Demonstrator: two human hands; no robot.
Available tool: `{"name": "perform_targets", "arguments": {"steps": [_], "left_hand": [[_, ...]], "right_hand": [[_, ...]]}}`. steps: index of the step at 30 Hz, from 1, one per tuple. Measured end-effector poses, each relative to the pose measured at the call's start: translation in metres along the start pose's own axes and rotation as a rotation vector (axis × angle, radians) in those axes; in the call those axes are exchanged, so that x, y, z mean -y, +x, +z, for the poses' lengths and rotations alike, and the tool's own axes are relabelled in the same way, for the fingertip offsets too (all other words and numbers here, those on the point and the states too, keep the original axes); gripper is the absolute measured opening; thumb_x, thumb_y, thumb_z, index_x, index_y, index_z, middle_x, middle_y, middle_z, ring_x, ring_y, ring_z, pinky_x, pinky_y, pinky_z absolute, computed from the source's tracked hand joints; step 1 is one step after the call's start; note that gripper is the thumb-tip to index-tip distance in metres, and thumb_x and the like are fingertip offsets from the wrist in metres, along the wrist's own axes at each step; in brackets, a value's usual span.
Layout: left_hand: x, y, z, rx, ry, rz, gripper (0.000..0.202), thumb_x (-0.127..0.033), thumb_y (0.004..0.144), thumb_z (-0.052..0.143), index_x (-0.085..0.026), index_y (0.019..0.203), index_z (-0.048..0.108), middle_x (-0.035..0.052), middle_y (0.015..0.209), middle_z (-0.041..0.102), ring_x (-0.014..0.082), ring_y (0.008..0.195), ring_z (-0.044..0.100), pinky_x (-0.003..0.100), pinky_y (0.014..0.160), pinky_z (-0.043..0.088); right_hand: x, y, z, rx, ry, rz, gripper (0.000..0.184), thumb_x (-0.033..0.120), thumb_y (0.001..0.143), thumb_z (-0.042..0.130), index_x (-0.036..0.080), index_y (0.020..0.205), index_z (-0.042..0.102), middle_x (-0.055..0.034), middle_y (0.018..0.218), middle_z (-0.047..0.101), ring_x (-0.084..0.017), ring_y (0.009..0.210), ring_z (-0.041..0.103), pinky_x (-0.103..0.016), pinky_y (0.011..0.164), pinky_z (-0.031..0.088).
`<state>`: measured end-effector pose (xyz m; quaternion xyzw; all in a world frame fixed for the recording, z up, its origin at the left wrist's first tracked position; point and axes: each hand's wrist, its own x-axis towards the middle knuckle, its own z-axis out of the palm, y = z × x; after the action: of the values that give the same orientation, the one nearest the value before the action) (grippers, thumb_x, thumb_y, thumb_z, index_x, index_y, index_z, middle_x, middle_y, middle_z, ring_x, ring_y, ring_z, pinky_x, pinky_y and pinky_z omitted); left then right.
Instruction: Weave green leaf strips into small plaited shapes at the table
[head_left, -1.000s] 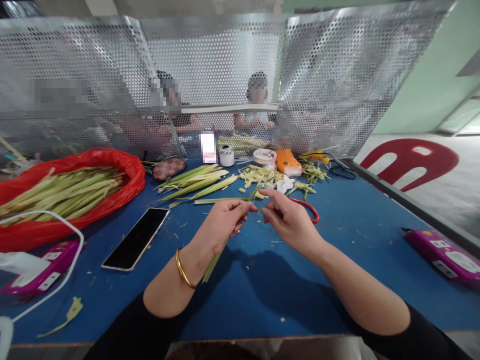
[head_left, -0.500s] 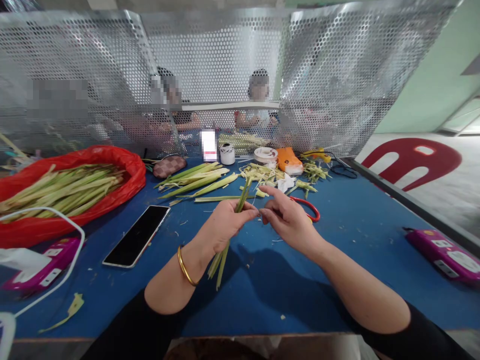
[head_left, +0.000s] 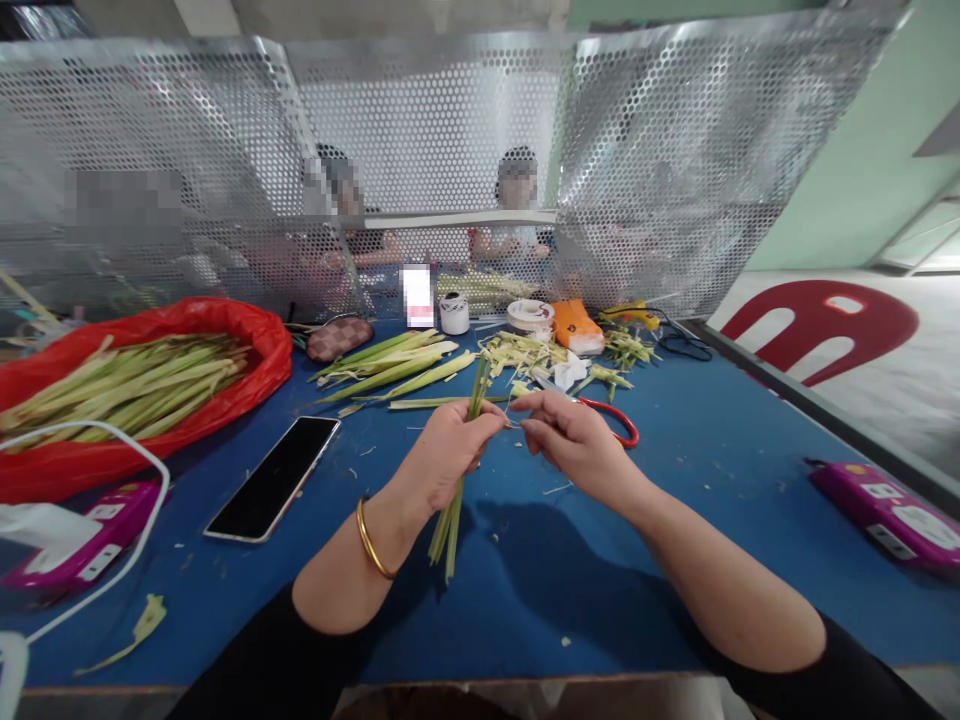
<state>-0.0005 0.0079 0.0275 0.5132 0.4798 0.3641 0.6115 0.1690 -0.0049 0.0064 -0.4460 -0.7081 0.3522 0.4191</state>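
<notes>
Swung steeper than a second ago, the stalk bundle (head_left: pixel 449 530) hangs to the right of the phone (head_left: pixel 274 480), its long axis leaning slightly, upper tips farther right of the phone than the lower ends. The left hand (head_left: pixel 452 440), nearer the phone, has its fingers curled around the bundle. Just beyond, a thin strand (head_left: pixel 507 409) shows before the right hand (head_left: pixel 577 435); I cannot tell whether those fingers pinch it.
</notes>
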Motion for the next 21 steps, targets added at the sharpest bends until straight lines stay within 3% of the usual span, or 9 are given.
{"name": "perform_targets", "arguments": {"steps": [5,8,16,21], "left_hand": [[-0.001,0.001,0.0,-0.017,-0.027,-0.002,0.005,-0.023,0.074,0.058,-0.02,0.075,0.054,-0.0109,0.045,0.027,0.0041,0.038,0.018,0.02,0.039,0.011],[0.0,0.001,0.001,-0.01,-0.035,-0.006,0.004,-0.021,0.074,0.058,-0.02,0.075,0.055,-0.0108,0.045,0.027,0.0041,0.039,0.018,0.02,0.039,0.011],[0.002,0.002,-0.002,0.0,-0.045,0.009,0.007,-0.023,0.078,0.058,-0.02,0.075,0.053,-0.0106,0.046,0.025,0.004,0.039,0.016,0.02,0.039,0.011],[-0.006,-0.003,-0.007,0.233,-0.138,-0.028,0.028,-0.044,0.081,0.059,-0.017,0.089,0.058,-0.0094,0.055,0.028,0.0035,0.042,0.014,0.02,0.041,0.007]], "right_hand": [[0.003,0.0,-0.002,-0.082,-0.018,0.044,0.018,0.033,0.085,0.053,0.017,0.082,0.061,0.0045,0.057,0.044,-0.01,0.053,0.037,-0.024,0.05,0.03],[0.006,-0.001,-0.003,-0.151,-0.013,0.107,0.02,0.035,0.081,0.057,0.017,0.075,0.06,0.0066,0.052,0.037,-0.009,0.048,0.029,-0.023,0.045,0.023],[0.006,-0.001,-0.008,-0.178,-0.069,0.085,0.021,0.035,0.08,0.058,0.017,0.07,0.061,0.0051,0.053,0.041,-0.009,0.049,0.03,-0.023,0.045,0.023],[0.002,-0.001,-0.016,-0.259,-0.055,0.055,0.021,0.035,0.081,0.06,0.017,0.072,0.062,0.0053,0.053,0.039,-0.009,0.05,0.03,-0.023,0.046,0.023]]}}
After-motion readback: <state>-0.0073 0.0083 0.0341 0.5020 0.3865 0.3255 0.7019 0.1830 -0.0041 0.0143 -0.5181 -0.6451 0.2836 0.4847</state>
